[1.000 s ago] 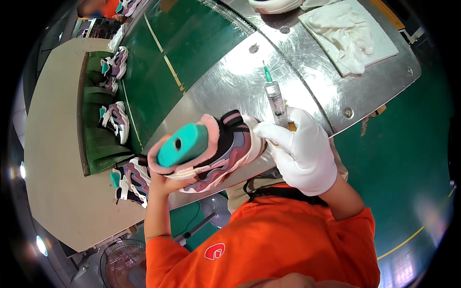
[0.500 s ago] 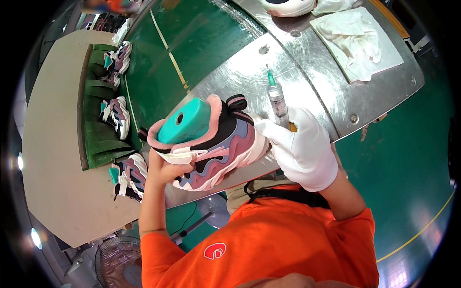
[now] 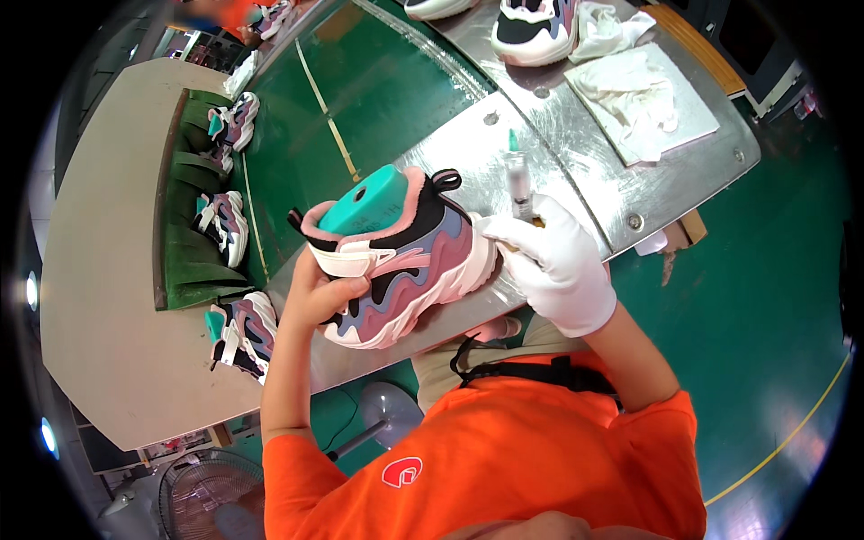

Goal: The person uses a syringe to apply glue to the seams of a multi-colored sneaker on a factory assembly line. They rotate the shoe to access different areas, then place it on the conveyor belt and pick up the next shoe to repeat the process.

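My bare left hand (image 3: pixel 317 292) grips the toe end of a sneaker (image 3: pixel 418 283) in pink, mauve, grey-blue and black, with a chunky white sole. A teal shoe last (image 3: pixel 371 205) fills its opening. The sneaker is tilted above the table edge, its heel toward my right. In a white glove, my right hand (image 3: pixel 562 270) is closed around a clear syringe (image 3: pixel 519 184) that points up and away, with a green tip. The gloved fingertips are at the sneaker's heel; whether they press on it I cannot tell.
Under the hands lies a metal tabletop (image 3: pixel 459 148) beside a green belt (image 3: pixel 288 153). At left, similar sneakers (image 3: pixel 230 223) rest along a green padded rack (image 3: pixel 175 225). A white cloth (image 3: pixel 634 99) on a board and another sneaker (image 3: pixel 531 36) are at the far right. A fan (image 3: pixel 211 495) stands lower left.
The sneaker has turned slightly, with its heel shifted a little left and the teal last tilted. My right hand and the syringe have moved slightly. The view has shifted, showing more sneakers at the top.
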Demonstrator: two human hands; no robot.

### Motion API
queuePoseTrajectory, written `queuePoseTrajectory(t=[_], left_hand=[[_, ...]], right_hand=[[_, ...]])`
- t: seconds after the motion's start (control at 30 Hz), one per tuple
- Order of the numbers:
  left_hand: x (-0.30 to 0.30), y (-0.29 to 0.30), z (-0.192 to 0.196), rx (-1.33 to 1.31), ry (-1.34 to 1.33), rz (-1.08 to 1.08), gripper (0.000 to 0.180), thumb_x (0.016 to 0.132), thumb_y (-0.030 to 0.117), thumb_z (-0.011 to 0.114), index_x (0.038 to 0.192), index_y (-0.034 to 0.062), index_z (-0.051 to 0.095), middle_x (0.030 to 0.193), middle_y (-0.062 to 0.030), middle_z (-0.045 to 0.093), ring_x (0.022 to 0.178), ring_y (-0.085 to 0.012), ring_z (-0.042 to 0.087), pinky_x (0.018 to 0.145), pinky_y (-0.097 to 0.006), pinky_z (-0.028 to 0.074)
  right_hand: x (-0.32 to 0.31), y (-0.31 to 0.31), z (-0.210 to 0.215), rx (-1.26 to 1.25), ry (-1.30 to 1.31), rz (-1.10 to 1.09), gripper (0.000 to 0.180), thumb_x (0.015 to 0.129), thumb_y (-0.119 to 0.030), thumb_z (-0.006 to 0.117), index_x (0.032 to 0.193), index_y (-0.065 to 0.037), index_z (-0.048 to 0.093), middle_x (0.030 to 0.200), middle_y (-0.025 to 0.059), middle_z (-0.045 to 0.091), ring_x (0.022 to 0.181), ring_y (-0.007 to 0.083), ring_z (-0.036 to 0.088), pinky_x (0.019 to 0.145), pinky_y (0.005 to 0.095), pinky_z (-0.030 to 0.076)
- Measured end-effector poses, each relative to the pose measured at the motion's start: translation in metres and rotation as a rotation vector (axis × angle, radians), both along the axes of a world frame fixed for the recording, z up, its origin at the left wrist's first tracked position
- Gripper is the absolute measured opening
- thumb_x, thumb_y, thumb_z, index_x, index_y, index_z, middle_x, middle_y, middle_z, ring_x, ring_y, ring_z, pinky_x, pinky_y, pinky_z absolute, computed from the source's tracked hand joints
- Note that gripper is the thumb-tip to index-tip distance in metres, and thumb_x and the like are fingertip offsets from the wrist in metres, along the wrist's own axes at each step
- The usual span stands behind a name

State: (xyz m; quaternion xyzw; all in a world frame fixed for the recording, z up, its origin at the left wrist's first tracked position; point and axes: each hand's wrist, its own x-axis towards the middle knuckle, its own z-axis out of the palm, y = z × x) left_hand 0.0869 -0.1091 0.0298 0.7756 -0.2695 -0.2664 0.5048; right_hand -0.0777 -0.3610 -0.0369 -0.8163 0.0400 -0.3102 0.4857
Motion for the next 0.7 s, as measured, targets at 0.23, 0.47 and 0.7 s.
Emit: queuePoseTrajectory(t=[0.23,0.47,0.7], left_hand=[[0.004,-0.006,0.0,-0.093,0.055,-0.069,0.088,0.067,0.018,0.076,0.14,-0.0018,0.031,0.126,-0.0075,0.05,0.114,-0.0147,0.05,0.099,-0.03,0.037],[-0.001,-0.015,0.007,-0.137,0.032,-0.1,0.084,0.069,0.017,0.077,0.14,-0.0002,0.033,0.127,-0.0069,0.051,0.118,-0.0159,0.048,0.103,-0.032,0.033],[-0.005,-0.015,0.009,-0.138,-0.064,-0.134,0.073,0.073,0.012,0.078,0.135,0.0001,0.04,0.126,-0.0082,0.052,0.116,-0.0153,0.049,0.1,-0.032,0.037]], right_hand=[[-0.003,0.021,0.026,-0.196,0.139,-0.167,0.017,0.08,-0.016,0.059,0.095,-0.014,0.066,0.091,0.0173,0.054,0.081,0.0344,0.057,0.069,0.0432,0.047],[0.038,0.027,0.035,-0.312,0.249,-0.496,0.024,0.079,-0.015,0.064,0.102,-0.006,0.064,0.094,0.0171,0.057,0.086,0.0345,0.059,0.074,0.0425,0.048],[0.054,0.005,0.036,-0.326,0.273,-0.517,0.042,0.073,-0.014,0.066,0.113,-0.004,0.056,0.101,0.0208,0.054,0.092,0.0363,0.058,0.079,0.0406,0.049]])
